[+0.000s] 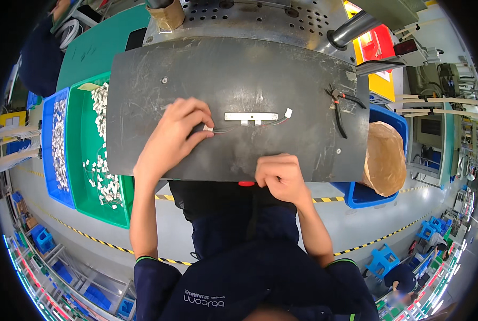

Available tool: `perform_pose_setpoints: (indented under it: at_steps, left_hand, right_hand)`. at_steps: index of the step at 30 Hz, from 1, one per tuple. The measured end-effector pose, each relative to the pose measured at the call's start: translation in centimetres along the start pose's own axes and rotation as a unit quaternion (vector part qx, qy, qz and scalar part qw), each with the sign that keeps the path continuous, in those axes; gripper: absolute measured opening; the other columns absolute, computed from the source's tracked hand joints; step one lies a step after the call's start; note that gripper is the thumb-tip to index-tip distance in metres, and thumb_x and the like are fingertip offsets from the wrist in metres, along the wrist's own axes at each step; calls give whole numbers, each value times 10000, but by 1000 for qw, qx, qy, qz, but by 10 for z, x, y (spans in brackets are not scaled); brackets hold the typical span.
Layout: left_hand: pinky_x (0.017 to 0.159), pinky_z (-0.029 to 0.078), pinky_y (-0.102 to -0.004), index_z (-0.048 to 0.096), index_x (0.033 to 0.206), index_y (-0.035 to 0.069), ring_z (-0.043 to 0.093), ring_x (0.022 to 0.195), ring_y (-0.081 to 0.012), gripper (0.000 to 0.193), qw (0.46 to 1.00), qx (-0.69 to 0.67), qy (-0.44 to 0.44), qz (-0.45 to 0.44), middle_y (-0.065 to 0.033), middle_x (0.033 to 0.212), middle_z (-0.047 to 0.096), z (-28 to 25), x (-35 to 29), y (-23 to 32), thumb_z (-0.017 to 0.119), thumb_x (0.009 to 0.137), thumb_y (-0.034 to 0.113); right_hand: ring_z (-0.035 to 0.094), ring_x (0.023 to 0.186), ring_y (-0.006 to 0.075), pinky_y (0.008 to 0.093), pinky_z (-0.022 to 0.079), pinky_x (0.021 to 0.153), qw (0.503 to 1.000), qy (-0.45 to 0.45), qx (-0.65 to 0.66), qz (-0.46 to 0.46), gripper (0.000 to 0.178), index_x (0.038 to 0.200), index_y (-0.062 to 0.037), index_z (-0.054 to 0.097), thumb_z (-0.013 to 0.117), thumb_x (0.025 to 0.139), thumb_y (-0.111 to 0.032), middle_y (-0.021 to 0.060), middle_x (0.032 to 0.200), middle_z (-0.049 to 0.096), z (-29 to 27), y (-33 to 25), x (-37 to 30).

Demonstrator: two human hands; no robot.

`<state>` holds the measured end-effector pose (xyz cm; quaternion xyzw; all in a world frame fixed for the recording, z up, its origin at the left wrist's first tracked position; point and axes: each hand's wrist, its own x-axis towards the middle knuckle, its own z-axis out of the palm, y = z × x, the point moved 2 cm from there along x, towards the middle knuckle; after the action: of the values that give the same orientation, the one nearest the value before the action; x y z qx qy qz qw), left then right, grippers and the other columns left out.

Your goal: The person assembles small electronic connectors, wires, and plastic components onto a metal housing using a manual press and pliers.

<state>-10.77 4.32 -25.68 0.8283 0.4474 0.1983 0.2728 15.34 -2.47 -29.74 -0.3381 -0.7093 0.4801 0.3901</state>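
On the dark scratched work plate (pixel 239 80) lies a small flat metal strip (pixel 251 116) with thin wires running out of both ends. One wire ends in a white connector (pixel 288 113) at the right. My left hand (pixel 175 136) pinches the white connector (pixel 208 129) at the left end of the wires. My right hand (pixel 279 174) rests as a loose fist on the plate's near edge, just above a red button (pixel 246 183); I see nothing in it.
Pliers with dark handles (pixel 339 107) lie on the plate's right side. A green bin (pixel 97 155) and a blue bin (pixel 54 144) of small white parts stand at my left. A blue bin with a brown paper bag (pixel 384 158) stands at the right. A machine rises behind.
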Motion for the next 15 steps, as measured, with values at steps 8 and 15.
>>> perform_pose_setpoints:
  at_steps: [8, 15]
  left_hand:
    - [746, 545, -379, 737, 1017, -14, 697, 832, -306, 123, 988, -142, -4, -59, -124, 920, 734, 16, -22, 17, 762, 905, 31]
    - [657, 540, -338, 767, 975, -3, 714, 744, -251, 96, 972, -228, 34, -50, -106, 895, 754, 24, -35, 29, 791, 911, 65]
  right_hand:
    - [636, 809, 293, 358, 508, 711, 997, 68, -4, -43, 328, 896, -34, 716, 569, 639, 109, 82, 879, 664, 0, -9, 13]
    - [663, 1025, 286, 411, 502, 960, 989, 55, -129, -38, 440, 1191, -77, 734, 822, 763, -21, 66, 1126, 691, 20, -34, 37]
